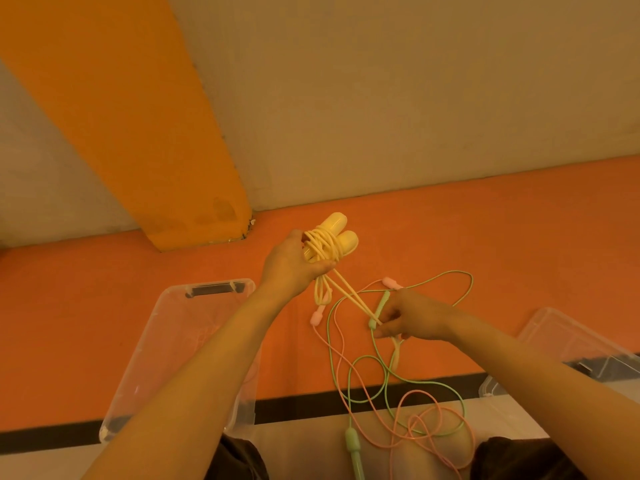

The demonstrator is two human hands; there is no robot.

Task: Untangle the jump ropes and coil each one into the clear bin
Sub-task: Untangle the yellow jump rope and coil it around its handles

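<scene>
Just right of the clear bin (145,358), the left hand (292,268) is raised on an outstretched arm, its grip curled round the yellow jump rope (327,251), whose two handles (side by side) poke out beyond the fingers with cord wound about them. Farther right of the bin and lower, the right hand (414,320) pinches the yellow cord running taut down from that bundle. Below both hands, the green rope (379,370) and pink rope (429,419) lie tangled on the orange floor (519,237).

Left hand (291,263) raised, fingers curled gripping, right hand (412,320) lower, pinching
</scene>
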